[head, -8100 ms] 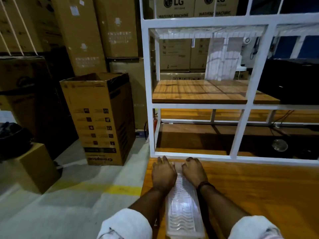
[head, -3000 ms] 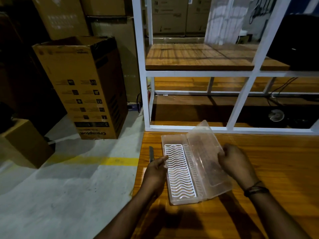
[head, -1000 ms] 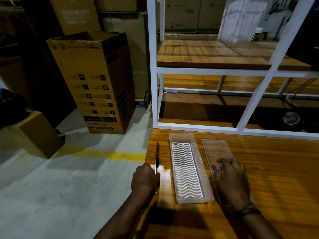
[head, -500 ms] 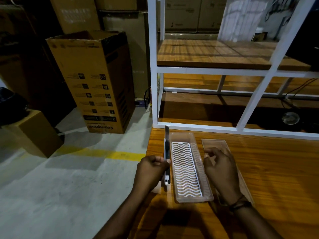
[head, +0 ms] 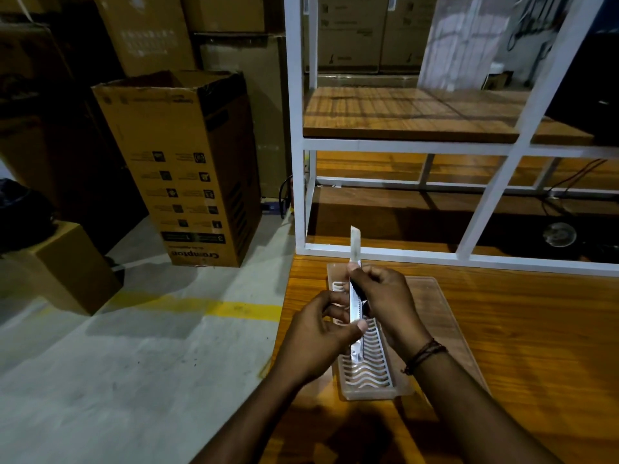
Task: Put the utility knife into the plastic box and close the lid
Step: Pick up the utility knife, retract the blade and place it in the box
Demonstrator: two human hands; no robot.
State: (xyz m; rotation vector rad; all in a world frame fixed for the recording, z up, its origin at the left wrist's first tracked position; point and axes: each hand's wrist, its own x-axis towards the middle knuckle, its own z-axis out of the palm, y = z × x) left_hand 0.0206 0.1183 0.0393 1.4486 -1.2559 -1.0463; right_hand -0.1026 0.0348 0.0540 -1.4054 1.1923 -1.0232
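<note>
Both the left hand [head: 321,333] and right hand [head: 385,296] pinch a slim metal utility knife [head: 354,296], blade extended, above the open clear plastic box [head: 375,390] with its wavy white insert.

Your 2 hands [head: 351,316] hold the utility knife [head: 354,296] above the plastic box [head: 371,370] on the desk [head: 522,329]. The lid [head: 445,316] lies just right of the box.

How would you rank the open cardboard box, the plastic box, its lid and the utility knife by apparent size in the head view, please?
1. Open cardboard box, clearly largest, though farthest away.
2. Plastic box and lid: alike, both partly hidden by hands, so unranked.
3. Utility knife, thinnest, held above the box by both hands.
</note>
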